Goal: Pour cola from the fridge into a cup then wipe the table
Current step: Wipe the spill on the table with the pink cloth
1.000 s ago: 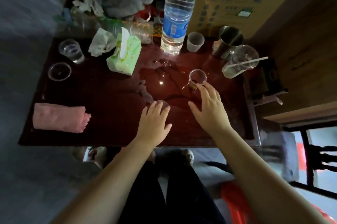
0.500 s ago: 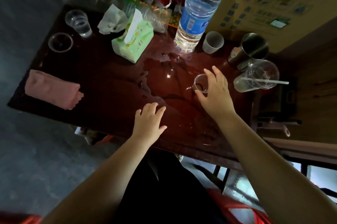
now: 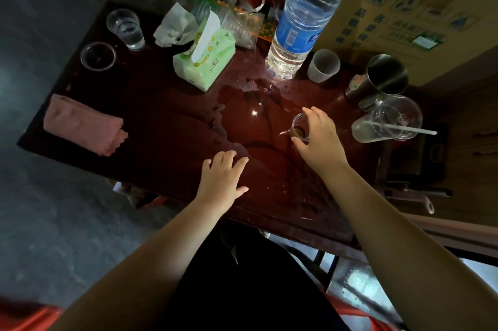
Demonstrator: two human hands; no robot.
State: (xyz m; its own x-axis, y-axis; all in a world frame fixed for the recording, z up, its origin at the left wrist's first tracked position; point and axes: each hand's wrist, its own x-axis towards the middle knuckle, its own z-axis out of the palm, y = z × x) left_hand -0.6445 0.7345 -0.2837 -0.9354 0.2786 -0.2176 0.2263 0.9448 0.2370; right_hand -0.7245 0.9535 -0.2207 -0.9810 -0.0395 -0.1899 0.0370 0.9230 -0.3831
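Liquid [image 3: 242,115] pools on the dark red counter [image 3: 161,136] between and beyond the hands. Right hand [image 3: 320,142] curls round a small clear cup [image 3: 297,128] holding a brown dreg; left hand [image 3: 221,182] lies flat, palm down. Beyond the left hand a green tissue pack [image 3: 207,63] bears Chinese characters; the water bottle [image 3: 304,23] has a blue label too blurred to read. A pink cloth [image 3: 83,125] lies left of both.

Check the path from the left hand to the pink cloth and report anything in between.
Nothing visible. Only bare tabletop lies between the left hand and the pink cloth; the spill spreads on the hand's other side, toward the small cup the right hand grips.
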